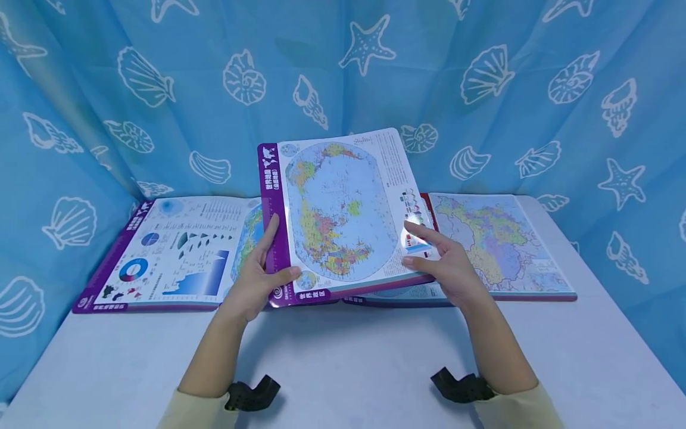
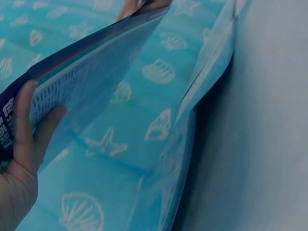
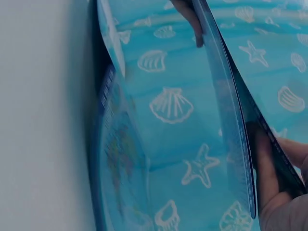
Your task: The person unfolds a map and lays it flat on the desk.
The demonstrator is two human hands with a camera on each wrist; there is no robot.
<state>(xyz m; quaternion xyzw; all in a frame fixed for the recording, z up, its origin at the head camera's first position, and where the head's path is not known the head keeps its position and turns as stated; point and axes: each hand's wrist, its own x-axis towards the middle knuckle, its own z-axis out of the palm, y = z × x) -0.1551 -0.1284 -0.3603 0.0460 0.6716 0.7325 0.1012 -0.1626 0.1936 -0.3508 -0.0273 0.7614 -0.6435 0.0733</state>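
Left hand (image 1: 254,280) and right hand (image 1: 452,268) pinch opposite edges of raised map (image 1: 345,208), grip closed; table (image 1: 348,351) stretches nearward, curtain (image 1: 300,53) behind.

"世界地图" can be read on the purple side strip (image 1: 273,196) of the held map (image 1: 343,208), "世界政区" on its lower label (image 1: 312,295); the finer print (image 1: 411,162) cannot be made out.

The head view looks forward and down across the surface (image 1: 348,363) — far enough back to include the left hand (image 1: 254,283) and right hand (image 1: 452,271). Both wrist views look from close in, turned sideways, sharing the held map (image 1: 343,211) and the curtain (image 1: 343,71) beyond the surface's far edge.
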